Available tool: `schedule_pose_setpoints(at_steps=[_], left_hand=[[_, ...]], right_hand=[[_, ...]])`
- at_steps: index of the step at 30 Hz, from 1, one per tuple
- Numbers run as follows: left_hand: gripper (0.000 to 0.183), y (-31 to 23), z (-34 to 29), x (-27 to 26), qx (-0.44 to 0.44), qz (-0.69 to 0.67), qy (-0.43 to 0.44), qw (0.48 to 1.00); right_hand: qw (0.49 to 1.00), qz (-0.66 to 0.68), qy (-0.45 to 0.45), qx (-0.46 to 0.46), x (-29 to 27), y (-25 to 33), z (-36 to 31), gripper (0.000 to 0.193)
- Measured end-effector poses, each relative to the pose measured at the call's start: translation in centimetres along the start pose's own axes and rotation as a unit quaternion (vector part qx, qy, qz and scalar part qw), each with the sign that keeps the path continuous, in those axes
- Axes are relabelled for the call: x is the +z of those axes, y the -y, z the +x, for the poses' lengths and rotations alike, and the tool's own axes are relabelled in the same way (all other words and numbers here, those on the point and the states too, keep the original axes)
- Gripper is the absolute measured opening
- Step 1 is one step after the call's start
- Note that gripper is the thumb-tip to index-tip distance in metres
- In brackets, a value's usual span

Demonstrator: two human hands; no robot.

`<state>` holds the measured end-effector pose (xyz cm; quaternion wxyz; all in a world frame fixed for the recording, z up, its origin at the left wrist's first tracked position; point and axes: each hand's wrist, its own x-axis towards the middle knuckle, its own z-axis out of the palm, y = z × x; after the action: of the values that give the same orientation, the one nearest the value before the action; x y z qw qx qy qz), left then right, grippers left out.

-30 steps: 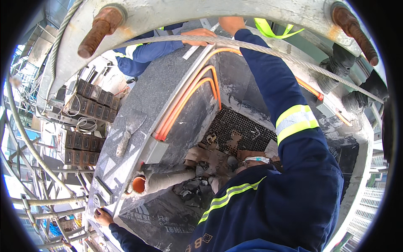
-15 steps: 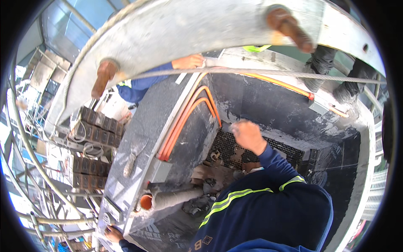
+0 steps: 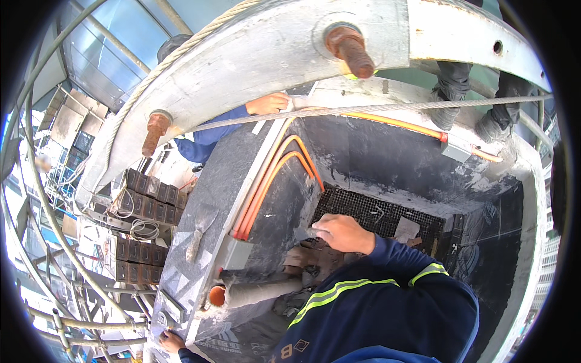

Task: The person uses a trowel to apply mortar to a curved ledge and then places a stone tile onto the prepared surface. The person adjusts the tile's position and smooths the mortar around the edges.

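My right hand [image 3: 342, 233] hangs knuckles-up, fingers curled loosely together and gripping nothing I can see, over the near edge of the black mesh grate [image 3: 387, 215] in the floor of the dark recess. My left hand [image 3: 171, 340] lies on the lower end of the grey concrete ledge [image 3: 200, 242], left of the grate; whether its fingers close on anything I cannot tell. Orange conduits [image 3: 272, 181] run along the recess wall left of the grate, a grey pipe with an orange end [image 3: 242, 294] lies below them. Beyond the grate, another worker's hand [image 3: 269, 104] rests at the ledge's top, under a steel cable [image 3: 375, 109].
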<state>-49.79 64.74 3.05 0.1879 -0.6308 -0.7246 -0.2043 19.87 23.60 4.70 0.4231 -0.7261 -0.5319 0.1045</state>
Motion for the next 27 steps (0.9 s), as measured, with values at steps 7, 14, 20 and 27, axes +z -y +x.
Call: schedule_pose_setpoints(at_steps=[7,14,20,27], left_hand=[[0.041,0.0,-0.5,-0.1,0.012,-0.004,0.021,1.0],[0.037,-2.4,-0.7,-1.0,-0.042,-0.044,0.028,0.998],[0.038,-1.9,-1.5,-1.0,-0.049,-0.048,0.017,0.997],[0.04,-1.4,-0.9,-0.5,-0.011,-0.039,0.022,0.999]], right_hand=[[0.927,0.296,-0.041,0.227,-3.0,-1.5,0.3,0.033],[0.758,0.575,-0.016,0.309,-2.0,-2.7,1.9,0.043],[0.892,0.387,-0.181,0.147,-12.0,-2.5,9.7,0.047],[0.926,-0.211,-0.303,-0.081,-19.6,-6.7,17.3,0.04]])
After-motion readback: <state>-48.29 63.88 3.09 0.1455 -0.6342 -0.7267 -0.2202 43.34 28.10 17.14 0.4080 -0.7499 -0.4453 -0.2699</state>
